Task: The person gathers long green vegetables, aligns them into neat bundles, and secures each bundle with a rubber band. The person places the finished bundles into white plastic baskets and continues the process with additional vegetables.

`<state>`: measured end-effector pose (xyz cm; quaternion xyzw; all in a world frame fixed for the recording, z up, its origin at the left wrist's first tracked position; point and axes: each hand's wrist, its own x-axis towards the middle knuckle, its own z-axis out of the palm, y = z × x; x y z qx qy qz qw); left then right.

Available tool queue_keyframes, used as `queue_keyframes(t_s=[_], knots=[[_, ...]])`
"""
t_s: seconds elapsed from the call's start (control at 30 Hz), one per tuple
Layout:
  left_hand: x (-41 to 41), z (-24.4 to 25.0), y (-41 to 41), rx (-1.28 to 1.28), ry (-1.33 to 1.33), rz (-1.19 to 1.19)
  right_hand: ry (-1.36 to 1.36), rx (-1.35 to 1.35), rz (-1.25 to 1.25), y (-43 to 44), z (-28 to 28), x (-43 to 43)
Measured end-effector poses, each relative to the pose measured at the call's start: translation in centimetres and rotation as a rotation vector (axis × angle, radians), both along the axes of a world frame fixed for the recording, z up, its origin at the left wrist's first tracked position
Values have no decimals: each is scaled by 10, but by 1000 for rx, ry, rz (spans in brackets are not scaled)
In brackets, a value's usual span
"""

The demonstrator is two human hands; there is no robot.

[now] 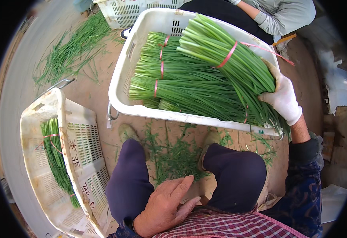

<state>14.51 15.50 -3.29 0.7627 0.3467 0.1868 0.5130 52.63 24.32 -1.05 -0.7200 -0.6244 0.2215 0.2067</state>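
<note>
My right hand (282,93), in a white glove, grips a bundle of garlic chives (221,50) around its leafy part, at the right end of a white plastic crate (149,110). A pink tie (228,55) circles this bundle, one loose end trailing right. Its pale cut ends point up and left above the crate. Inside lie several more tied chive bundles (173,70) side by side, cut ends to the left. My bare left hand (169,200) hovers or rests over my lap with nothing in it, thumb apart from the fingers; whether it touches the apron cannot be told.
On the left, another white crate (61,125) bearing writing holds a tied chive bundle (54,157). Loose chives (75,47) heap behind it; trimmings (176,157) litter the floor between my feet. Across the crate sits another person (280,17). A further crate (126,13) stands at the back.
</note>
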Motion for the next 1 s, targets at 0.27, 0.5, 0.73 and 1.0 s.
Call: queue_keyframes(t_s=[0.27, 0.5, 0.73, 1.0], knots=[[-4, 2, 5, -34, 2, -28, -98, -317, 534, 60, -180, -97], [-4, 5, 7, -51, 12, -41, -368, -422, 592, 57, -178, -116], [-16, 12, 51, 198, 166, -59, -303, -536, 649, 62, -163, -115], [34, -95, 234, 789, 498, -341, -181, -553, 654, 64, -154, -105]])
